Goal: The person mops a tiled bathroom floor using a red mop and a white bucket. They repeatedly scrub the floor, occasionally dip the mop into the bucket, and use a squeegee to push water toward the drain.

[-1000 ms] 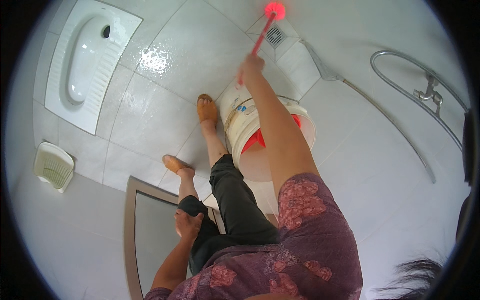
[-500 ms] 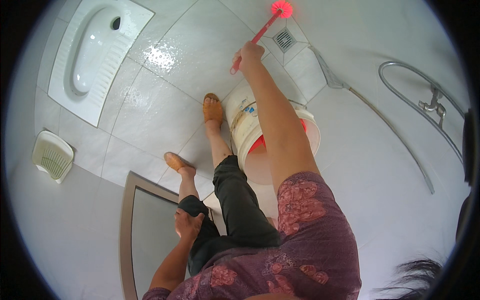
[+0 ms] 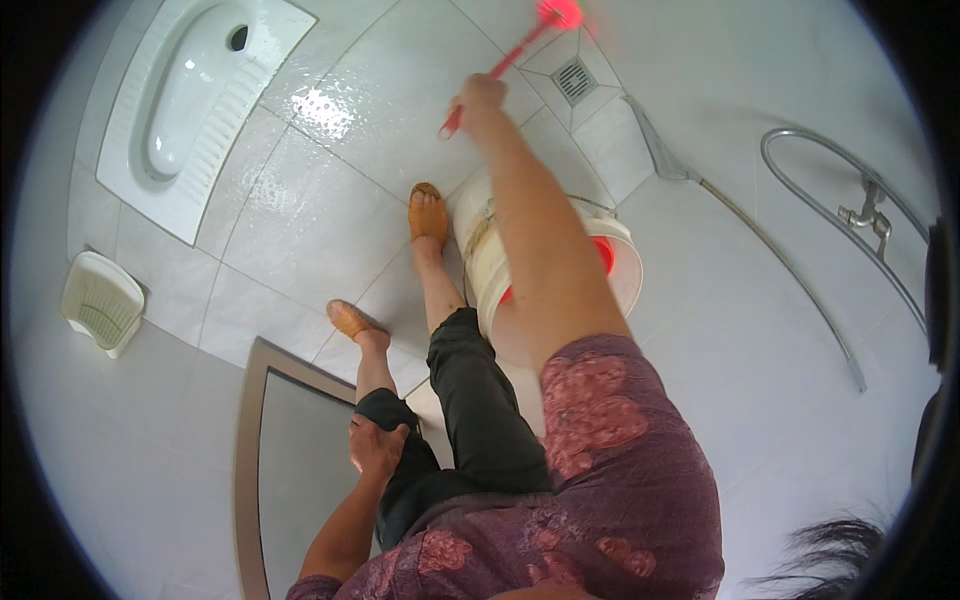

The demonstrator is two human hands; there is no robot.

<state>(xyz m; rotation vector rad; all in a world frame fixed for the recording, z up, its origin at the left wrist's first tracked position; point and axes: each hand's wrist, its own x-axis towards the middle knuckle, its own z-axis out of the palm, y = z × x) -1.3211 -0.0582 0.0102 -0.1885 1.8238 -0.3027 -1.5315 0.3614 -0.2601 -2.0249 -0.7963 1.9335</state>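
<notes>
Two hands are busy. Nearest, the left hand (image 3: 377,447) rests on the bent left knee of the black trousers (image 3: 470,420), fingers curled over it. Farther out, a white bucket (image 3: 560,265) stands beside the legs. Beyond it, the right hand (image 3: 480,98) has its fingers wrapped around the red brush (image 3: 520,50), whose head touches the white tile floor (image 3: 300,200) near the drain (image 3: 574,80).

Red long-handled brush (image 3: 510,58) in right hand (image 3: 478,100), slanted, blurred head on white floor tiles beside the floor drain (image 3: 574,80).
</notes>
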